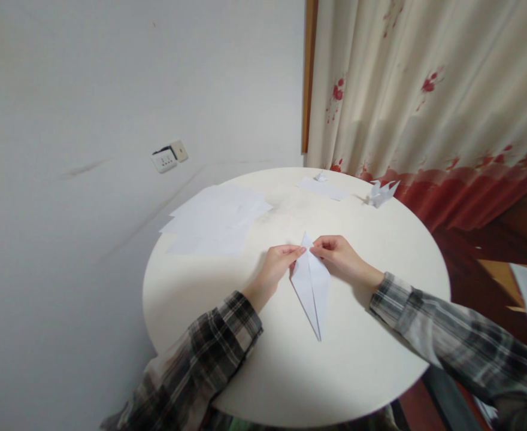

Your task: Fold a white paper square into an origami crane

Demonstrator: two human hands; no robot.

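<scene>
A sheet of white paper folded into a long diamond (311,287) is over the middle of the round table, its long point toward me and a seam running down its centre. My left hand (279,263) pinches its left edge near the far tip, thumb on top. On the opposite edge, at about the same height, the thumb and fingers of my right hand (335,252) are closed on the paper. The fingers beneath the paper are partly hidden.
Loose white paper sheets (214,215) lie at the table's back left. Behind my hands are a small folded paper piece (320,177), a flat paper strip (321,188) and a folded paper bird (381,194). A wall socket (164,160) and curtain (407,108) border the white table (263,371).
</scene>
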